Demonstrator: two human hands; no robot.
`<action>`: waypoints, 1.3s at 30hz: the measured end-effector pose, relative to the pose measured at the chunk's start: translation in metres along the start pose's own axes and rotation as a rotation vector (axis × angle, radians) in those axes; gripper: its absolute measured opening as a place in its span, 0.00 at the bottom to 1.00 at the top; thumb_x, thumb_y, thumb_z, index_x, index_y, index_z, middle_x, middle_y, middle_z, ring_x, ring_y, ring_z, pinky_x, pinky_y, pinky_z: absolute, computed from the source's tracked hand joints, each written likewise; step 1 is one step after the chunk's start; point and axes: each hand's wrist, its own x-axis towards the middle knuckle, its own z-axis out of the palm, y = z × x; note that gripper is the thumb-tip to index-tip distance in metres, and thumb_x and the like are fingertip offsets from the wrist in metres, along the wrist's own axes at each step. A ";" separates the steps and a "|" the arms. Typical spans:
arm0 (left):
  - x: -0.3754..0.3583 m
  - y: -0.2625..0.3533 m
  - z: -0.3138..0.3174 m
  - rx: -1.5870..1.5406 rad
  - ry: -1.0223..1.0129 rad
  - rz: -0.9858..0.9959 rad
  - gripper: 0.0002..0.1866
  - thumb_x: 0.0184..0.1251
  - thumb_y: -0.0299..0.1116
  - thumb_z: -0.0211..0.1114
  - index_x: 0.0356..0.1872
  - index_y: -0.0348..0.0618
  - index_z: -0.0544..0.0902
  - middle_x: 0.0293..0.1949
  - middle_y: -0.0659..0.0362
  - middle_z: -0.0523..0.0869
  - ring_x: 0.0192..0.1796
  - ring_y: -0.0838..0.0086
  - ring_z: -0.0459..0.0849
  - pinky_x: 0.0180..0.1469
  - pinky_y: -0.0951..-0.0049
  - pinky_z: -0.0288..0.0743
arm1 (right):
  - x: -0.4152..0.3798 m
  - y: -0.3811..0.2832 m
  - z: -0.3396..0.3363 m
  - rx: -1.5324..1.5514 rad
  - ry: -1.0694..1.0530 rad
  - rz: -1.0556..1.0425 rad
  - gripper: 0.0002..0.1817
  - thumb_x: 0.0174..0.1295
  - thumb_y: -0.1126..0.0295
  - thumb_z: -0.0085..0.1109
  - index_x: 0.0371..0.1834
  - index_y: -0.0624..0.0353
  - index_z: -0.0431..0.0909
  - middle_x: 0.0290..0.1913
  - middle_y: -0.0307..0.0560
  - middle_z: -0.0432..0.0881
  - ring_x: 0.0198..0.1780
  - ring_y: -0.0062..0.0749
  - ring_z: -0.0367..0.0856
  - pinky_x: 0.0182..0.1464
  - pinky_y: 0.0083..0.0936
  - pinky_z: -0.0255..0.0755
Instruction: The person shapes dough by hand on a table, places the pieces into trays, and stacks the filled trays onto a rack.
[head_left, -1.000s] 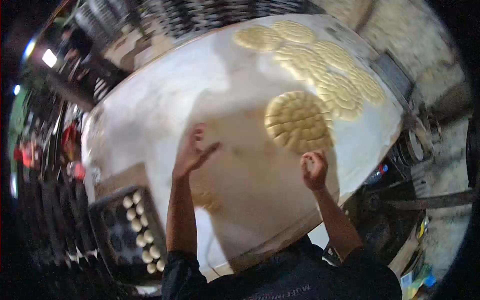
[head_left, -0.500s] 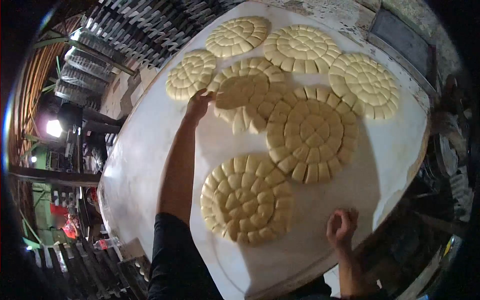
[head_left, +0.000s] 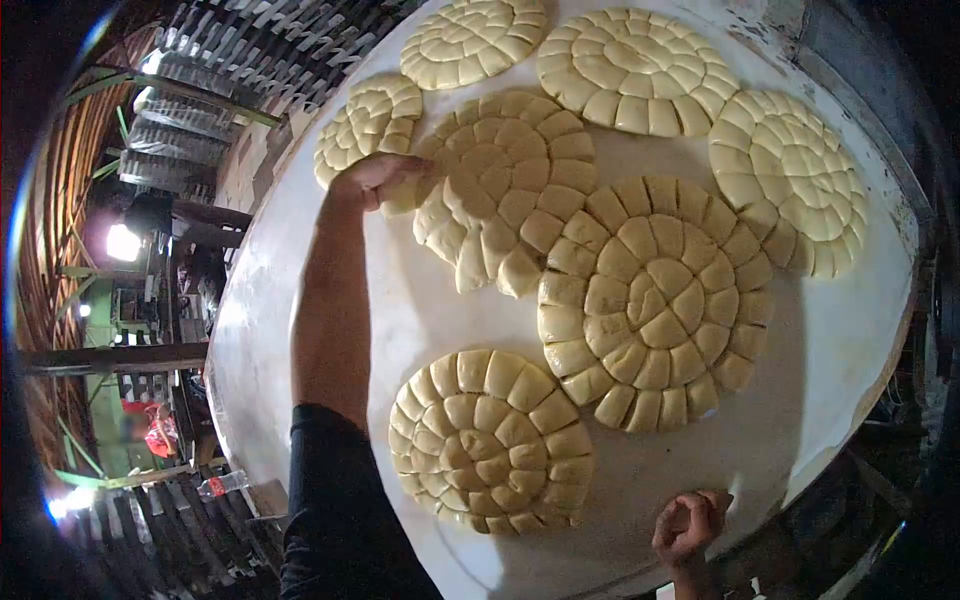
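My left hand (head_left: 375,177) reaches between a small round of cut dough (head_left: 375,125) and a larger dough round (head_left: 505,170) in the middle. Its fingers close on a piece of dough (head_left: 402,196), partly covered by the hand. The middle round has an uneven lower left edge. My right hand (head_left: 690,525) is curled near the table's front edge, apart from the dough; what lies inside its fingers, if anything, is hidden. Nearest to it are a big dough round (head_left: 655,300) and another round (head_left: 490,440), both cut into rings of blocks.
More dough rounds lie at the back: one round (head_left: 470,40) on the left, another round (head_left: 635,70) beside it, and a third round (head_left: 790,180) at right. They rest on a pale table (head_left: 260,340). A plastic bottle (head_left: 222,485) is off the left edge.
The view has come closer to the dough. My left hand has shifted slightly left and up, with a dough piece now showing under its fingers. My right hand stays curled.
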 end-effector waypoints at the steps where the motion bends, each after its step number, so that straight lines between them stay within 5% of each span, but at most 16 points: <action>1: 0.007 -0.006 0.000 -0.118 -0.042 0.015 0.20 0.71 0.34 0.62 0.62 0.44 0.79 0.51 0.54 0.86 0.41 0.75 0.86 0.48 0.71 0.83 | 0.002 -0.002 0.003 -0.005 0.010 -0.010 0.13 0.61 0.60 0.58 0.28 0.58 0.73 0.27 0.45 0.71 0.33 0.40 0.68 0.38 0.39 0.62; 3: 0.044 -0.047 -0.027 -0.291 -0.220 0.097 0.20 0.69 0.34 0.64 0.60 0.42 0.80 0.51 0.53 0.86 0.42 0.73 0.87 0.48 0.71 0.83 | 0.011 -0.006 0.010 -0.061 0.066 -0.098 0.12 0.59 0.62 0.60 0.28 0.58 0.72 0.27 0.45 0.71 0.33 0.41 0.69 0.38 0.39 0.63; 5: 0.001 -0.064 -0.008 -0.118 0.135 0.115 0.28 0.62 0.43 0.71 0.58 0.34 0.80 0.55 0.52 0.85 0.51 0.68 0.84 0.51 0.70 0.78 | 0.023 -0.014 0.014 -0.046 0.101 -0.142 0.12 0.58 0.62 0.60 0.28 0.58 0.72 0.28 0.45 0.71 0.33 0.41 0.69 0.38 0.39 0.63; 8: 0.054 -0.223 -0.068 -0.302 0.179 0.237 0.20 0.69 0.40 0.66 0.53 0.34 0.82 0.48 0.53 0.86 0.40 0.74 0.85 0.42 0.69 0.83 | 0.031 -0.008 0.024 -0.014 0.170 -0.259 0.11 0.58 0.63 0.59 0.28 0.58 0.72 0.28 0.46 0.72 0.32 0.43 0.71 0.39 0.40 0.64; 9: 0.049 -0.269 -0.084 -0.026 0.264 0.262 0.24 0.66 0.45 0.69 0.51 0.33 0.83 0.44 0.56 0.86 0.37 0.77 0.82 0.38 0.67 0.80 | 0.035 -0.007 0.025 0.005 0.171 -0.255 0.11 0.59 0.62 0.58 0.27 0.58 0.72 0.28 0.47 0.72 0.33 0.45 0.71 0.39 0.40 0.64; 11: -0.065 -0.238 -0.022 -0.055 0.542 0.098 0.24 0.64 0.48 0.71 0.47 0.34 0.84 0.39 0.59 0.85 0.36 0.78 0.80 0.35 0.66 0.78 | 0.038 -0.008 0.030 0.027 0.195 -0.296 0.14 0.61 0.59 0.57 0.26 0.58 0.73 0.27 0.50 0.73 0.33 0.47 0.73 0.39 0.40 0.65; 14: -0.124 -0.310 -0.018 -0.283 0.648 0.096 0.28 0.59 0.59 0.71 0.46 0.44 0.87 0.33 0.56 0.88 0.35 0.71 0.83 0.41 0.63 0.78 | 0.042 -0.010 0.030 0.092 0.300 -0.332 0.17 0.62 0.58 0.57 0.26 0.61 0.73 0.25 0.50 0.72 0.31 0.48 0.73 0.38 0.39 0.67; 17: -0.279 -0.283 0.030 -0.110 0.707 0.200 0.21 0.61 0.51 0.72 0.41 0.44 0.85 0.30 0.60 0.86 0.30 0.76 0.81 0.34 0.69 0.76 | 0.026 -0.018 0.024 0.302 0.143 -0.148 0.21 0.63 0.51 0.59 0.31 0.61 0.77 0.29 0.47 0.76 0.32 0.38 0.76 0.38 0.35 0.70; 21: -0.421 -0.325 0.099 -0.405 0.462 0.492 0.19 0.66 0.35 0.70 0.53 0.48 0.72 0.37 0.63 0.83 0.29 0.77 0.80 0.28 0.77 0.77 | -0.038 -0.102 0.044 0.669 -0.145 -0.176 0.24 0.67 0.49 0.58 0.44 0.63 0.78 0.36 0.45 0.80 0.38 0.30 0.81 0.42 0.28 0.76; 23: -0.499 -0.345 0.149 -0.595 0.365 0.707 0.19 0.67 0.26 0.67 0.55 0.46 0.71 0.51 0.59 0.76 0.49 0.74 0.79 0.41 0.74 0.81 | -0.106 -0.169 0.069 0.837 -0.426 -0.191 0.23 0.69 0.52 0.58 0.53 0.62 0.74 0.41 0.46 0.81 0.43 0.32 0.82 0.46 0.29 0.78; 25: -0.527 -0.404 0.172 -0.309 0.448 1.001 0.18 0.68 0.26 0.66 0.55 0.44 0.71 0.49 0.58 0.75 0.52 0.72 0.75 0.52 0.72 0.76 | -0.183 -0.225 0.093 1.041 -0.546 -0.203 0.24 0.69 0.58 0.61 0.60 0.60 0.67 0.46 0.45 0.80 0.46 0.28 0.80 0.49 0.26 0.77; 27: -0.598 -0.416 0.178 -0.229 0.591 1.007 0.18 0.68 0.27 0.66 0.55 0.43 0.70 0.48 0.58 0.76 0.48 0.73 0.76 0.47 0.73 0.77 | -0.243 -0.281 0.081 1.154 -0.551 -0.247 0.26 0.68 0.61 0.63 0.63 0.58 0.64 0.48 0.43 0.79 0.47 0.23 0.78 0.52 0.24 0.75; 29: -0.638 -0.454 0.163 -0.738 0.370 0.751 0.18 0.68 0.27 0.66 0.55 0.43 0.70 0.46 0.58 0.77 0.43 0.76 0.78 0.42 0.76 0.78 | -0.283 -0.316 0.070 1.088 -0.451 -0.100 0.22 0.67 0.66 0.64 0.58 0.59 0.66 0.46 0.43 0.79 0.44 0.22 0.78 0.48 0.22 0.77; 31: -0.674 -0.489 0.138 -0.423 0.584 0.692 0.18 0.69 0.27 0.66 0.55 0.45 0.69 0.43 0.58 0.78 0.42 0.79 0.78 0.38 0.77 0.78 | -0.301 -0.324 0.065 0.992 -0.524 -0.161 0.20 0.66 0.68 0.65 0.56 0.60 0.68 0.44 0.42 0.80 0.43 0.20 0.78 0.45 0.21 0.77; 35: -0.695 -0.551 0.129 -0.715 0.788 0.731 0.19 0.70 0.26 0.65 0.57 0.41 0.68 0.43 0.57 0.79 0.44 0.78 0.77 0.42 0.77 0.75 | -0.305 -0.309 0.062 0.801 -0.614 -0.150 0.15 0.64 0.73 0.66 0.50 0.61 0.72 0.40 0.41 0.80 0.42 0.19 0.78 0.43 0.20 0.77; 39: -0.667 -0.599 0.171 -0.768 1.268 0.469 0.14 0.76 0.33 0.58 0.54 0.37 0.68 0.42 0.58 0.77 0.41 0.78 0.75 0.45 0.76 0.74 | -0.302 -0.284 0.074 0.597 -0.139 -0.201 0.13 0.69 0.63 0.62 0.46 0.61 0.74 0.39 0.40 0.79 0.41 0.21 0.77 0.41 0.23 0.75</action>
